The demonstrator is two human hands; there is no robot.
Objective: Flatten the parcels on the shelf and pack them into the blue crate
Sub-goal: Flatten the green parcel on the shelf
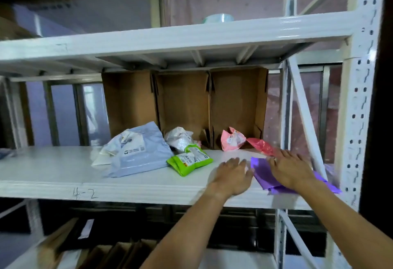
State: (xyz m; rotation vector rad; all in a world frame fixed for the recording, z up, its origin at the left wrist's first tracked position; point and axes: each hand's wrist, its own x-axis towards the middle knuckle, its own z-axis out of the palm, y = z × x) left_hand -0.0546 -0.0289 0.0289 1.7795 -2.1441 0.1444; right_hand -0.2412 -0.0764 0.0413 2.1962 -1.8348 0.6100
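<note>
The shelf (pixel 53 168) across the middle of the frame is metal painted white, smooth and rather glossy. The upright post (pixel 359 120) at the right edge has the same paint. Behind, the cardboard boxes (pixel 185 98) are brown and matt. The purple parcel (pixel 263 173) at lower right is smooth plastic film with a soft sheen. The pale blue parcel (pixel 138 158) is creased plastic. The green parcel (pixel 189 162) is glossy plastic with a paper label. The white parcel (pixel 178 139) looks crinkled and shiny. The red bag (pixel 261 146) is thin plastic. The tape roll (pixel 219 18) near the top is clear and glossy.
</note>
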